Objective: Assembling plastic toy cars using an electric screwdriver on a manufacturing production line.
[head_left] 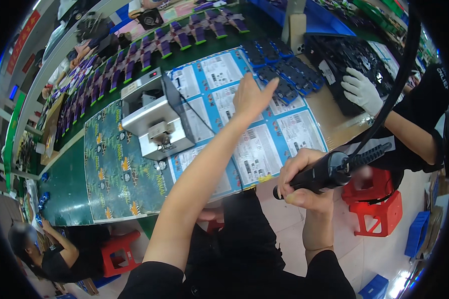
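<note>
My right hand (pixel 304 182) is wrapped round a black electric screwdriver (pixel 322 172), held above the front edge of the table, with its coiled cord trailing off to the right. Stretched out over the table, my left hand (pixel 252 97) has its fingers apart and nothing in it. Just right of its fingertips lie several blue-and-black plastic parts (pixel 287 82) in a cluster. Beneath that hand is a sheet printed with blue and white labels (pixel 257 149). A silver metal box-shaped device (pixel 157 122), with a small mechanism at its front, stands left of my left forearm.
At right, a co-worker's white-gloved hand (pixel 361 92) rests by a black bin of dark parts (pixel 341 52). Purple parts (pixel 157 45) line the green conveyor behind. A thick black cable hangs at right. Red stools (pixel 376 214) stand on the floor; another person (pixel 50 244) sits lower left.
</note>
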### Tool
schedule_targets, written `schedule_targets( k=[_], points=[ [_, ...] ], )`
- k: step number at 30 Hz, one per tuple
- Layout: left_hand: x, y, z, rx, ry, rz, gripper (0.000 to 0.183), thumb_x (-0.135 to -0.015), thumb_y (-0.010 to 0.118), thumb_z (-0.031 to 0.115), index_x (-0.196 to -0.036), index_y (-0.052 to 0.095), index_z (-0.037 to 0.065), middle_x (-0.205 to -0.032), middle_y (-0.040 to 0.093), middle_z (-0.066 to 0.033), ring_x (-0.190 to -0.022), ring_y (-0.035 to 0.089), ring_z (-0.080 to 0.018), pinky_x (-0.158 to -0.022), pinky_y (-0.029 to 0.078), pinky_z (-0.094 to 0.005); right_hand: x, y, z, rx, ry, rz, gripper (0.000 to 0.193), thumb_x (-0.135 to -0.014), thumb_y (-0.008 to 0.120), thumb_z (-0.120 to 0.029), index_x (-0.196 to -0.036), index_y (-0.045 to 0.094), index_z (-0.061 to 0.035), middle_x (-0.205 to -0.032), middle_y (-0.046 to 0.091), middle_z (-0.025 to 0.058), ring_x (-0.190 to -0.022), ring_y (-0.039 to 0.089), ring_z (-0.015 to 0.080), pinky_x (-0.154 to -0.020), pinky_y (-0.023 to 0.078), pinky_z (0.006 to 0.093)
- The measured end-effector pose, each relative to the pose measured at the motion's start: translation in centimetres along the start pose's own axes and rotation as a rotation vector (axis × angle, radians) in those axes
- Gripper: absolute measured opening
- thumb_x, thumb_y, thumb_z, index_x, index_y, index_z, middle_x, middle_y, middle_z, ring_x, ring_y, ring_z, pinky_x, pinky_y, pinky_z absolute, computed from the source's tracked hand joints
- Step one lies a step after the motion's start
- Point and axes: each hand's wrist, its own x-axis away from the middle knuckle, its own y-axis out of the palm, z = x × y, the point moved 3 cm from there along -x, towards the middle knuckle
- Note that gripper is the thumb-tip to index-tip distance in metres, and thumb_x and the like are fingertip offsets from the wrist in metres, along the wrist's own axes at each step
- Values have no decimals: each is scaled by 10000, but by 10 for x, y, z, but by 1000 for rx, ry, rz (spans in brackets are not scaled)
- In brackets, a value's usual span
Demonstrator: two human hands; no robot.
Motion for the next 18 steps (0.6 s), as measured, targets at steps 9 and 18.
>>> schedule_targets(
  k=[9,18],
  points=[
    [-3,11,12,555,-203,-84,556,-664,871,234,-1033,547,-28,-891,671,-106,-780,655,-205,-728,534,-334,0,-1,4,73,-40,-35,323,-673,865,-69,-872,624,12,-768,595,36,-618,562,71,-546,425,202],
    [154,-161,-13,1135,-244,-45,262,-872,723,127,-1084,600,32,-1007,658,-39,-943,614,-122,-864,487,-290,3,28,3,-24,-156,-111,347,-808,731,-228,-912,518,25,-601,542,77,-447,524,158,-478,492,297]
  ],
)
